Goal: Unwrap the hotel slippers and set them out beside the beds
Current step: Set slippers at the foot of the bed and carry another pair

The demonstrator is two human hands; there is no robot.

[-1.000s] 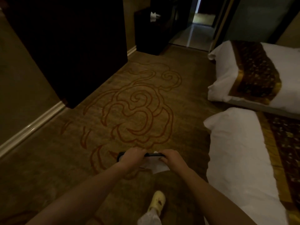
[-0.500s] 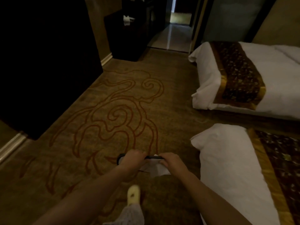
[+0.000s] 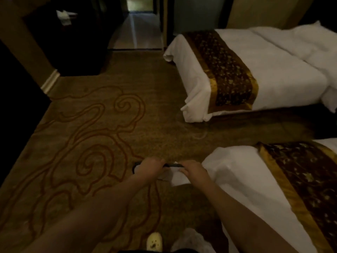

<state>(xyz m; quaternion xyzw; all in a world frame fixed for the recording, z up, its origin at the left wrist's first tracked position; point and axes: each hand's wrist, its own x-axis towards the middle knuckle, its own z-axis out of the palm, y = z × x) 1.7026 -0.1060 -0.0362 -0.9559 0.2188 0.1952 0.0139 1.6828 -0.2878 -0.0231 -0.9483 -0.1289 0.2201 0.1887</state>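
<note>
Both my hands hold one bundle out in front of me, low in the head view: white hotel slippers (image 3: 179,178) with a dark edge along the top. My left hand (image 3: 150,168) grips the bundle's left end and my right hand (image 3: 194,169) grips its right end. The fingers cover most of the bundle, so I cannot tell whether any wrapping is on it. The near bed (image 3: 246,179), white with a brown and gold runner, begins just right of my right hand. The far bed (image 3: 273,70) lies beyond it, across a strip of carpet.
Patterned brown carpet (image 3: 102,136) spreads ahead and to the left. Dark furniture (image 3: 78,42) lines the left wall, with a white tissue box (image 3: 63,16) on top. A lit hallway (image 3: 135,31) opens at the back. My foot in a yellow shoe (image 3: 154,241) shows at the bottom edge.
The view has swung right while I walk forward, so both beds sit more central and the dark cabinet has slid off left. My hands keep the same grip on the slippers.
</note>
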